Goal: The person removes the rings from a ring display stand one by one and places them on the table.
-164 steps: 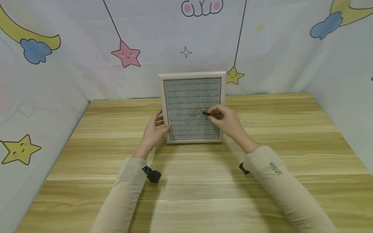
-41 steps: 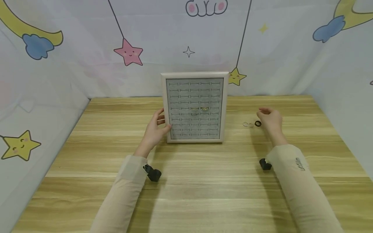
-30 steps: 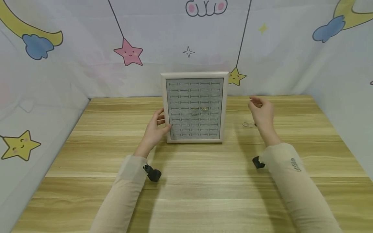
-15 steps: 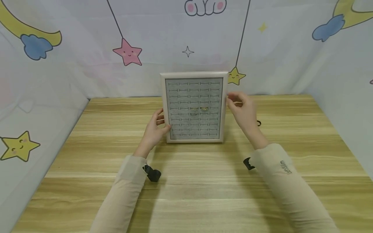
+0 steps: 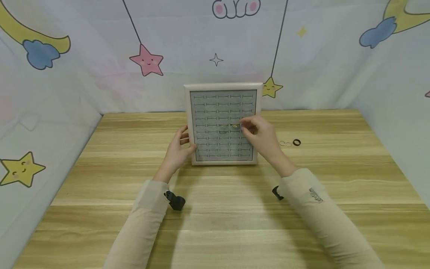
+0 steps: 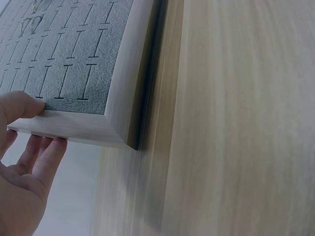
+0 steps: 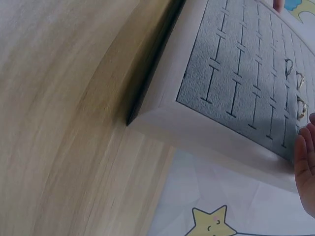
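A white-framed ring display board [image 5: 208, 108] with grey slotted fabric stands on the table. My left hand [image 5: 178, 149] grips its left side, thumb on the front edge and fingers behind, as the left wrist view also shows. My right hand [image 5: 262, 134] is in front of the board's right side, thumb and forefinger slightly apart, with nothing visible between them. Its fingertips are close beside a gold ring [image 5: 234, 126] set in a slot. Left of that ring sits a second gold ring [image 5: 223, 126], with a thin silvery ring [image 5: 223, 132] in the row below.
On the wooden table [image 5: 215, 224], right of the board, lie a black ring [image 5: 296, 142] and two thin silver rings, one silver ring [image 5: 282, 143] being farther left. A cartoon-printed curtain [image 5: 181, 45] hangs behind. Small black wrist cameras hang below both sleeves.
The black ring, earlier pinched in my right hand at the board, now lies on the table. My right hand has come back from there to the board. My left hand keeps its grip.
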A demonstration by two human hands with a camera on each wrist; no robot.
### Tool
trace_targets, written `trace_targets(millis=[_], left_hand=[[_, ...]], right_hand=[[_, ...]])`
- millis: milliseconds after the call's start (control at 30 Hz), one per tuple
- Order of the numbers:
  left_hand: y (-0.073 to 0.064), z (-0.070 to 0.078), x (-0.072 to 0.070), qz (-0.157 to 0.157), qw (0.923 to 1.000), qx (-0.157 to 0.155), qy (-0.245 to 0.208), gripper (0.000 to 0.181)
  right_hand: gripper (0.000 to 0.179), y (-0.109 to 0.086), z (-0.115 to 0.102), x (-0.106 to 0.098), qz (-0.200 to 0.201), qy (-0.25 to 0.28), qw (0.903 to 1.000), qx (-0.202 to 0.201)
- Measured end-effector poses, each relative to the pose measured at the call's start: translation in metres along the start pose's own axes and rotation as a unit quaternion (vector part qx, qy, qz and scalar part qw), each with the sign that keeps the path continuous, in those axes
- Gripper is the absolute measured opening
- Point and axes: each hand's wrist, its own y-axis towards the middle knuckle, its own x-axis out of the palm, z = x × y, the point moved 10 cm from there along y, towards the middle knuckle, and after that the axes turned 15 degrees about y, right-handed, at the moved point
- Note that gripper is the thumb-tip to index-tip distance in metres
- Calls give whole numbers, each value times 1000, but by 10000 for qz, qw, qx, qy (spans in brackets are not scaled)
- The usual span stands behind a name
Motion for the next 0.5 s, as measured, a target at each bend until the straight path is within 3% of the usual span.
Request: trace_targets(millis=[200, 500], left_hand=[[-1, 1, 0, -13, 10000, 4, -11, 74], [-1, 2, 0, 16, 10000, 38, 17, 74]], right_hand=[[18, 0, -3, 11, -185, -203, 9996, 44], [16, 1, -4, 18, -43, -462, 9989, -83]])
